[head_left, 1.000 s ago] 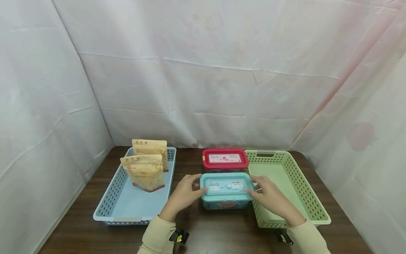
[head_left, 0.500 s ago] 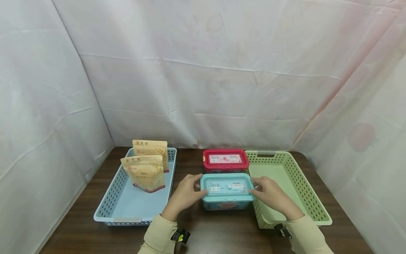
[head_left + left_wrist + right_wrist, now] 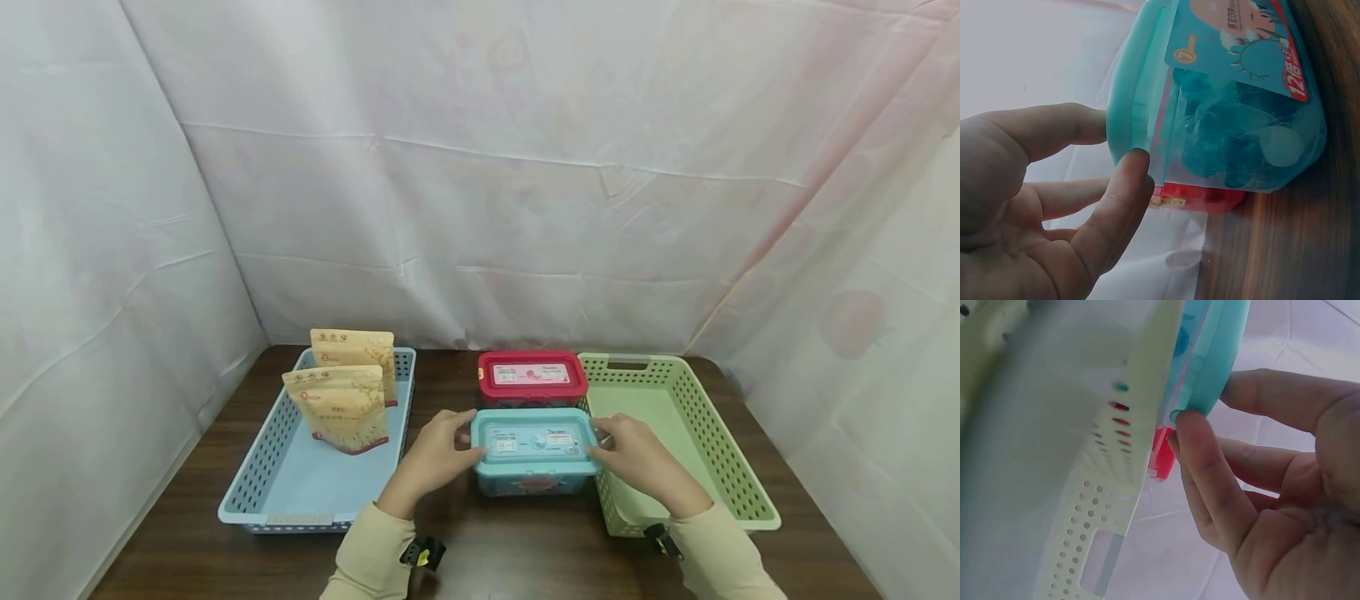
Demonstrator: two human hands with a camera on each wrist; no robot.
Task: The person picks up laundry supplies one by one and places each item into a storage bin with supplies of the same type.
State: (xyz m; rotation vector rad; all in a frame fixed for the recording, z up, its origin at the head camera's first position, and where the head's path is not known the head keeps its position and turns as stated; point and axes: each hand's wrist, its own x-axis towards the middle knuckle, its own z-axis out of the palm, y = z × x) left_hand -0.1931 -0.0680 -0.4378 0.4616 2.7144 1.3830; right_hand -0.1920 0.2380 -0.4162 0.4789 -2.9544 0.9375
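Note:
Between both hands a teal laundry pod box [image 3: 535, 450] stands on the dark wooden table, its lid on. Blue capsules show through its clear wall in the left wrist view. My left hand [image 3: 437, 454] grips the left end of the lid [image 3: 1124, 119], thumb on top and fingers at the side beneath the rim. At the right end, my right hand [image 3: 633, 454] pinches the lid rim the same way, as the right wrist view shows. Directly behind stands a red box [image 3: 533, 379] of the same shape, also lidded.
A light blue basket [image 3: 251, 483] on the left holds two yellow pouches, a front pouch [image 3: 341, 408] and a rear pouch [image 3: 356, 346]. Close along the teal box's right side is a green basket [image 3: 720, 433]. White cloth [image 3: 480, 208] hangs behind the table.
The right thumb has drawn back slightly toward the lid's right edge. The left hand keeps its hold, and the box stays in place.

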